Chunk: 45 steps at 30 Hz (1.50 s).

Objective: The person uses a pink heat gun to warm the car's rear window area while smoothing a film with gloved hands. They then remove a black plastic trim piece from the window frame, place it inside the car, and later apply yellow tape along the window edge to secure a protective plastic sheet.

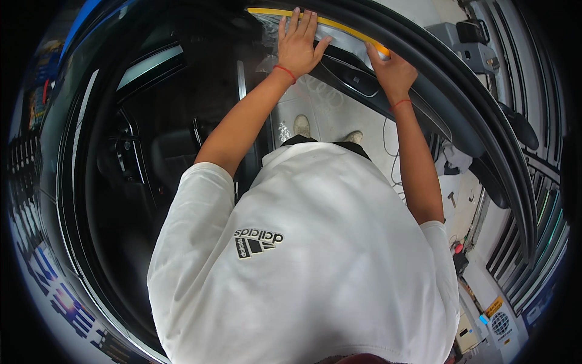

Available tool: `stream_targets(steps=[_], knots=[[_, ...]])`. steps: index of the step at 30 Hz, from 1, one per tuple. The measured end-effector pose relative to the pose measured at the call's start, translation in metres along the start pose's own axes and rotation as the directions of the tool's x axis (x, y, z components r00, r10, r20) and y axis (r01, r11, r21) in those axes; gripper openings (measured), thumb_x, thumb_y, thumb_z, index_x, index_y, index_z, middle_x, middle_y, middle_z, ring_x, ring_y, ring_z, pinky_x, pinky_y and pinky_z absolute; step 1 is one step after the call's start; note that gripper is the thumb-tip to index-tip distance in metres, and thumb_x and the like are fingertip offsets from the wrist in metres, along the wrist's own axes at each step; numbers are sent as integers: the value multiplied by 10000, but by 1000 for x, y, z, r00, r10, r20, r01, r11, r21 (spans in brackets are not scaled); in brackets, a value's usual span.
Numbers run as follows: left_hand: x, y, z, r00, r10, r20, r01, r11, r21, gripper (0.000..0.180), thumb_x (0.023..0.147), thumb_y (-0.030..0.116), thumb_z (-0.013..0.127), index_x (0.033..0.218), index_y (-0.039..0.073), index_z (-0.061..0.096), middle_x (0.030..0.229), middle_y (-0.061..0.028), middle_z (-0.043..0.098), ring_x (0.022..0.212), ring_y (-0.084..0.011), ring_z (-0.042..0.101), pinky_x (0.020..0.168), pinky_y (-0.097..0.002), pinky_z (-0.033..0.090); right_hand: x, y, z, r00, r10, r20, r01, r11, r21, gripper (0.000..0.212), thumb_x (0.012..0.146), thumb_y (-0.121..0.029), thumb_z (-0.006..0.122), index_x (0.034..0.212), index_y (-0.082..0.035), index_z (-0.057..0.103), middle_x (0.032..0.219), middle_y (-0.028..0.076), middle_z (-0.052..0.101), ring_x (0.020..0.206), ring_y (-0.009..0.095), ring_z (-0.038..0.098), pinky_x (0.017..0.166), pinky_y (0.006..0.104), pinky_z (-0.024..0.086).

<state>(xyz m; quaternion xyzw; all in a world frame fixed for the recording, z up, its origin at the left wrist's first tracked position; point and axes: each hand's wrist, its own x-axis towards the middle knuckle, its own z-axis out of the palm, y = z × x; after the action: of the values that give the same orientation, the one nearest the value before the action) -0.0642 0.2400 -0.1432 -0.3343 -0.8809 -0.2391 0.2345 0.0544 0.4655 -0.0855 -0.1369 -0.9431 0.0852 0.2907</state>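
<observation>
A strip of yellow masking tape [345,25] with thin clear plastic film [347,41] hanging below it runs along the upper inside of an open car door [458,115]. My left hand [298,50] lies on the tape's left part, its fingers stretched out flat and its thumb apart. At the tape's right end my right hand [394,74] is closed, thumb and curled fingers against the yellow strip; some of its fingertips are hidden. A red string circles each wrist. Below the film sits the door's dark handle panel [356,79].
To my left is the car's dark interior with a seat [171,151]. My shoes [302,125] stand on a light floor [315,100]. Right of the door are a cable [393,164], a small hammer [451,198], grey equipment [464,51] and a rack of long strips [539,236].
</observation>
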Motion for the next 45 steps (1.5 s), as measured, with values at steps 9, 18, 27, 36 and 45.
stream_targets(steps=[9, 18, 27, 36, 45], knots=[[-7, 30, 14, 992, -120, 43, 118, 993, 29, 465, 1030, 352, 580, 1334, 11, 667, 1543, -272, 508, 1448, -468, 432, 1249, -620, 240, -13, 26, 20, 879, 127, 460, -277, 921, 275, 569, 1041, -514, 582, 1423, -101, 669, 1476, 161, 645, 1399, 378, 560, 1188, 443, 411], [2, 60, 33, 997, -37, -69, 29, 993, -113, 489, 1079, 451, 529, 1441, 144, 646, 1616, -232, 427, 1549, -511, 277, 1229, -662, 196, -21, 59, 22, 869, -149, 472, -25, 939, 343, 533, 1066, -419, 536, 1484, -99, 614, 1548, 154, 579, 1423, 358, 523, 1239, 452, 366], [5, 133, 55, 990, 19, -137, -21, 1000, -8, 477, 987, 345, 628, 1322, 9, 680, 1395, -268, 603, 1360, -480, 495, 1213, -608, 255, -68, 182, -136, 957, -188, 222, 171, 981, 95, 509, 940, -591, 726, 1084, -109, 795, 905, 59, 733, 782, 217, 705, 727, 358, 564], [-16, 301, 84, 992, 110, -64, -114, 991, -66, 577, 997, 439, 648, 1323, -36, 642, 1397, -323, 542, 1350, -521, 456, 1200, -634, 237, -152, 317, -257, 923, 107, 370, -102, 994, -33, 495, 888, -545, 831, 1024, -73, 769, 633, 55, 673, 530, 150, 630, 540, 292, 475], [-57, 474, 139, 959, 252, 126, -211, 938, -276, 941, 1017, 646, 563, 1615, -47, 346, 1701, -348, 208, 1602, -507, 148, 1284, -603, 118, -202, 428, -301, 897, 316, 308, -294, 948, -119, 583, 866, -643, 804, 918, -62, 792, 578, 52, 635, 505, 162, 608, 534, 297, 460]])
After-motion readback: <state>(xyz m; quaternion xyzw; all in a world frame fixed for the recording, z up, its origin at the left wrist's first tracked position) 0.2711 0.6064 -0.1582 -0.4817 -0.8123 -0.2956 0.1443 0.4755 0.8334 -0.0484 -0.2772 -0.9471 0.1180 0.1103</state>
